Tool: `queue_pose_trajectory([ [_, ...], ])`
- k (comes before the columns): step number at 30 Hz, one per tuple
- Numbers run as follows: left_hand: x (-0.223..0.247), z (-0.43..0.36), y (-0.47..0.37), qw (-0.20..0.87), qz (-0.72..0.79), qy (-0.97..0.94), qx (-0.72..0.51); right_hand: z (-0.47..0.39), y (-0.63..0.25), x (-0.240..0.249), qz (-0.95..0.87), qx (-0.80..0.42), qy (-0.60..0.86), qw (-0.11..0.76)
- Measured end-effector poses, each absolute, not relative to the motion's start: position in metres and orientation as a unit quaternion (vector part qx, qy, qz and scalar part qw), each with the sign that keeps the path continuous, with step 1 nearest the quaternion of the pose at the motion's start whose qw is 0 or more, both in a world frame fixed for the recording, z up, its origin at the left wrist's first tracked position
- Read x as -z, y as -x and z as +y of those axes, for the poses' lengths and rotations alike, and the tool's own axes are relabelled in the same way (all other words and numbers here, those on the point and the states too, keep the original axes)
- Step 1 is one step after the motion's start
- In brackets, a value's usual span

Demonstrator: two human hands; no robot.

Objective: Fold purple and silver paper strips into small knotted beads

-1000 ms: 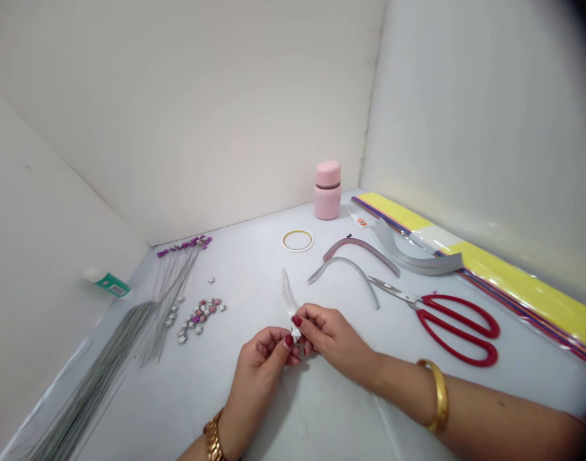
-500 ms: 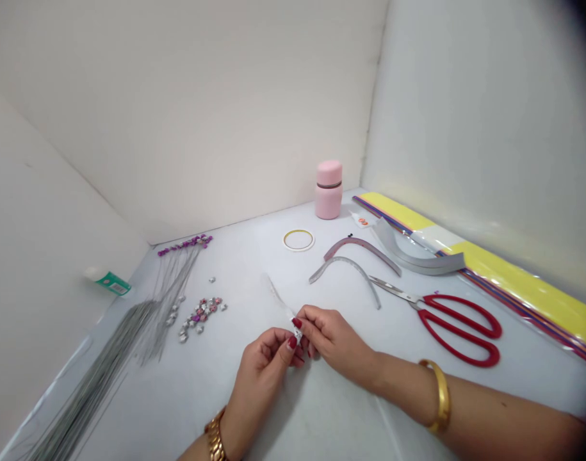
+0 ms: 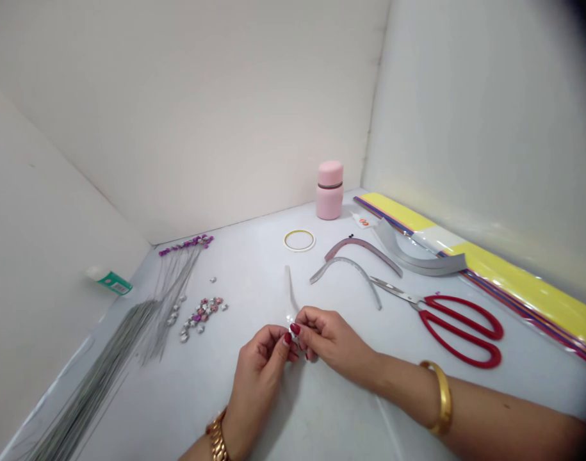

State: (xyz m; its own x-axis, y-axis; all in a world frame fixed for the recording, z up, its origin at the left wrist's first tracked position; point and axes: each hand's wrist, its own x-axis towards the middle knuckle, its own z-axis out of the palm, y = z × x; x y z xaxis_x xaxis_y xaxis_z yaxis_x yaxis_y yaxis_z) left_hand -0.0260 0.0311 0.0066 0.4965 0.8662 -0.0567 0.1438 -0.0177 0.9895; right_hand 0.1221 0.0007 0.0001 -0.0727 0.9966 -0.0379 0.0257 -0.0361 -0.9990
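A narrow pale silver paper strip (image 3: 289, 288) sticks up and away from my fingertips, its lower end folded between both hands. My left hand (image 3: 266, 358) pinches that end from the left, thumb on top. From the right, my right hand (image 3: 328, 336) pinches the same strip, the two thumbs almost touching. The fingers cover most of the folded part. Left of my hands lies a small pile of folded paper stars (image 3: 203, 312) in silver, pink and purple.
Red-handled scissors (image 3: 458, 326) lie at right, beside curved silver strips (image 3: 345, 262) and a pinkish strip (image 3: 362, 245). A tape ring (image 3: 299, 241) and pink jar (image 3: 330, 192) stand behind. Thin wires (image 3: 100, 378), purple-tipped stems (image 3: 184, 246) and a green-white tube (image 3: 109, 280) are at left. Yellow sheets (image 3: 494, 262) line the right wall.
The strip's free end has swung to the right and now points more upright. Both hands have shifted slightly, still pinching the folded end.
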Motion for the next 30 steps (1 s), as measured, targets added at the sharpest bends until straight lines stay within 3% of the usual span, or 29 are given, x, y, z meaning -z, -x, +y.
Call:
queue_pose_trajectory([
  [9, -0.006, 0.032, 0.027, 0.614, 0.363, -0.637, -0.292, 0.001, -0.123, 0.002, -0.484, -0.555, 0.479, 0.478],
  [20, -0.008, 0.028, 0.028, 0.559, 0.358, -0.698, -0.269, 0.000, -0.122, -0.002, -0.493, -0.546, 0.463, 0.494],
  [23, -0.007, 0.026, 0.033, 0.461, 0.366, -0.749, -0.303, -0.001, -0.124, -0.004, -0.527, -0.516, 0.469, 0.486],
  [27, -0.008, 0.030, 0.041, 0.211, 0.346, -0.817, -0.411, -0.003, -0.128, -0.005, -0.649, -0.402, 0.471, 0.442],
  [30, -0.012, 0.034, 0.043, 0.154, 0.302, -0.872, -0.354, -0.004, -0.129, -0.005, -0.699, -0.342, 0.455, 0.433],
])
